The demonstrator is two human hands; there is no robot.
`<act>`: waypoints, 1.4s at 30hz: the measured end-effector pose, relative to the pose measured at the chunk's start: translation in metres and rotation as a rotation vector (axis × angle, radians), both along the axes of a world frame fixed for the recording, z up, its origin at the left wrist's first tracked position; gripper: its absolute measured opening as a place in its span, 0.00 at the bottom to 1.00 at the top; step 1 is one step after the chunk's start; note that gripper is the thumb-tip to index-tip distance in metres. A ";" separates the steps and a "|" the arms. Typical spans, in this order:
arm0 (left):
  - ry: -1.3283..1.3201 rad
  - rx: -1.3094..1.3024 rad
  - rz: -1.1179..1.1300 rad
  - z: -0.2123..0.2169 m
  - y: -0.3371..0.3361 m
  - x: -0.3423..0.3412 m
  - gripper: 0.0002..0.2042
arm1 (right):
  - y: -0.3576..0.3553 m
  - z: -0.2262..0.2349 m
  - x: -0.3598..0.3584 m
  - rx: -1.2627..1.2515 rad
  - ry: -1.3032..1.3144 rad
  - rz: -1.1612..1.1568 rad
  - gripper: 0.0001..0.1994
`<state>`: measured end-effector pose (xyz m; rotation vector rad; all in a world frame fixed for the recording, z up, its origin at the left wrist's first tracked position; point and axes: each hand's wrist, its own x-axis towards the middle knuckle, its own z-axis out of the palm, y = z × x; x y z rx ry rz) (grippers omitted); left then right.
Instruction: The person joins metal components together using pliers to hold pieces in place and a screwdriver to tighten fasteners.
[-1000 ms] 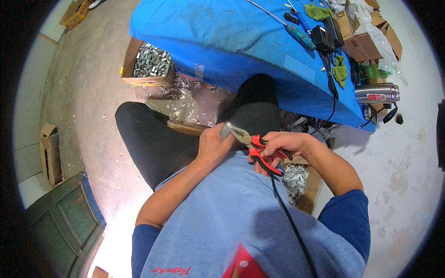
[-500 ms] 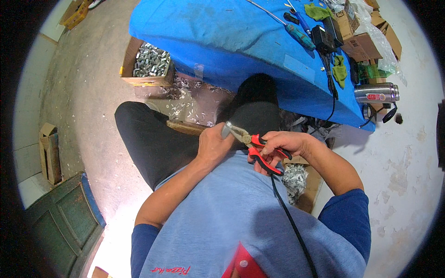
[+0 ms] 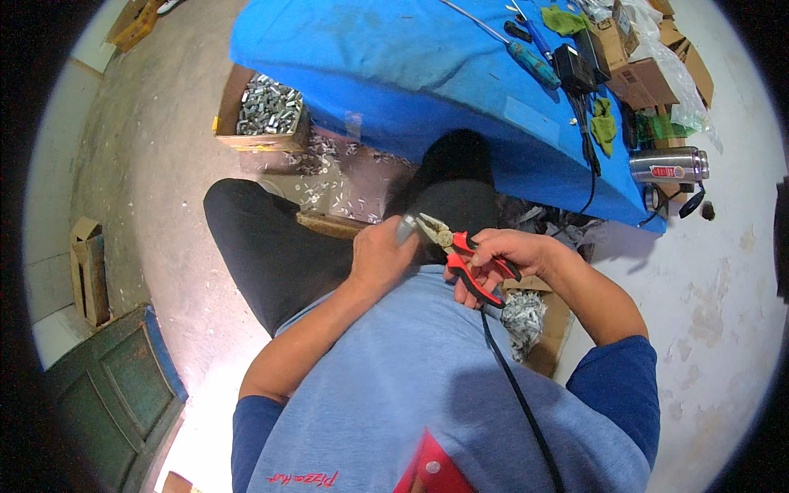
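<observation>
Bare concrete floor spreads around you in the head view, with a table under a blue cloth ahead, carrying a screwdriver, a black power adapter and green rags. Beside the table, a cardboard box of small metal parts sits on the floor, and more of those parts lie scattered near it. Your right hand has its fingers curled tight around the red-and-black handles of the pliers, whose nose points left. Your left hand is closed, fingers pinched on a small grey metal piece right at the pliers' tip; whether the jaws bite it is hard to tell. A second box of metal parts sits by your right elbow.
</observation>
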<state>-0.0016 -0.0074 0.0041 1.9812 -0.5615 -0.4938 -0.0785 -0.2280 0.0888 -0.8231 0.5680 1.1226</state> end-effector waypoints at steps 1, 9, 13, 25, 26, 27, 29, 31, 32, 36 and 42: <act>0.031 0.023 0.019 0.000 0.000 0.001 0.09 | 0.002 0.003 -0.001 0.003 -0.010 -0.002 0.20; 0.063 -0.001 0.006 -0.003 -0.001 0.000 0.10 | 0.008 0.009 0.003 -0.001 0.009 0.060 0.21; 0.074 -0.023 0.005 -0.005 0.000 0.000 0.10 | 0.007 0.008 0.006 0.045 0.012 0.041 0.21; 0.005 0.011 -0.005 -0.001 -0.001 0.000 0.10 | 0.004 -0.001 0.000 0.098 0.045 -0.009 0.20; -0.009 0.033 -0.009 0.000 -0.001 0.000 0.10 | 0.003 -0.004 -0.001 0.120 0.051 -0.022 0.20; -0.024 0.053 -0.016 0.000 -0.001 0.000 0.09 | 0.001 -0.007 -0.003 0.143 0.069 -0.037 0.20; -0.081 0.058 -0.019 0.000 0.000 0.000 0.09 | 0.000 -0.011 -0.006 0.189 0.104 -0.067 0.20; -0.167 0.033 -0.008 0.001 0.000 -0.001 0.09 | 0.002 -0.011 -0.009 0.210 0.125 -0.094 0.20; -0.174 0.037 -0.011 0.001 0.001 -0.001 0.09 | 0.003 -0.011 -0.011 0.220 0.135 -0.108 0.20; -0.230 0.039 -0.006 0.003 0.003 0.000 0.10 | 0.009 -0.008 -0.015 0.239 0.131 -0.152 0.20; -0.277 0.037 0.028 -0.005 -0.001 0.000 0.10 | 0.011 -0.013 -0.012 0.215 0.067 -0.143 0.20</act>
